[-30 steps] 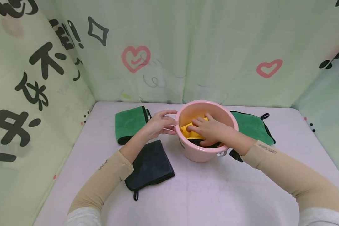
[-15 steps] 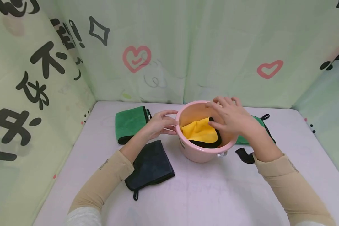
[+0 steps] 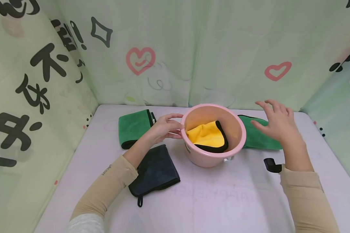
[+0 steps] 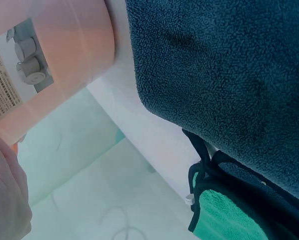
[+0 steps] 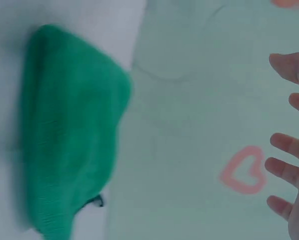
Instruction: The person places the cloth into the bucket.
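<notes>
A pink bucket [image 3: 211, 160] stands on the table in the head view. Inside it lies a folded yellow cloth [image 3: 205, 134] with black edging. My left hand [image 3: 166, 127] touches the bucket's left rim from outside, its fingers fairly straight and spread. My right hand [image 3: 280, 124] hovers in the air over the green cloth [image 3: 258, 136] to the right of the bucket. Its fingers are spread and hold nothing. In the right wrist view that green cloth [image 5: 74, 130] looks blurred, with the fingers apart from it.
Left of the bucket lie a folded green cloth [image 3: 134, 127] and, nearer, a dark navy cloth [image 3: 156, 170] with a hanging loop, partly under my left forearm. A printed pale green curtain [image 3: 221, 64] closes off the back and sides of the table [image 3: 210, 200].
My right hand has let go of the yellow cloth, come up out of the bucket and moved right over the green cloth. The left hand stays at the rim.
</notes>
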